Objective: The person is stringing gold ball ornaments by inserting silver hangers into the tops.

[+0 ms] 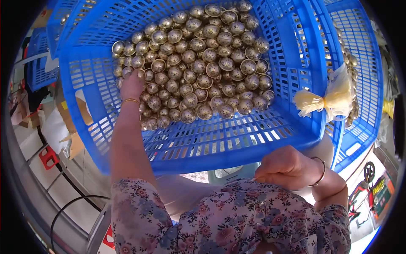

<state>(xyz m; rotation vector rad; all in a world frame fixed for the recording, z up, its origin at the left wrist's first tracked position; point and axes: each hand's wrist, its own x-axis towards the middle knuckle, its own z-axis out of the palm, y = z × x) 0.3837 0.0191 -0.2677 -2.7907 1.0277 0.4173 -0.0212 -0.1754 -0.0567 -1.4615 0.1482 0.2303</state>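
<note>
A big blue plastic basket (237, 163) is in front of me, holding a heap of small silvery-gold perforated metal balls (198, 67), each with a raised rim. My left hand (132, 86) reaches in at the heap's left edge and touches the balls there. Its fingers point down and away, so their grip is hidden. Close to my chest, just outside the basket's near right corner, my right hand (284, 167) is closed with thumb and fingers pinched together. Whatever it may hold is too small to make out.
A second blue basket (367, 95) with more balls stands on the right. A pale yellow tied plastic strip (325, 101) hangs on the rims between the two. Further blue baskets (42, 72) are at the far left. A black cable (63, 207) curves at the lower left.
</note>
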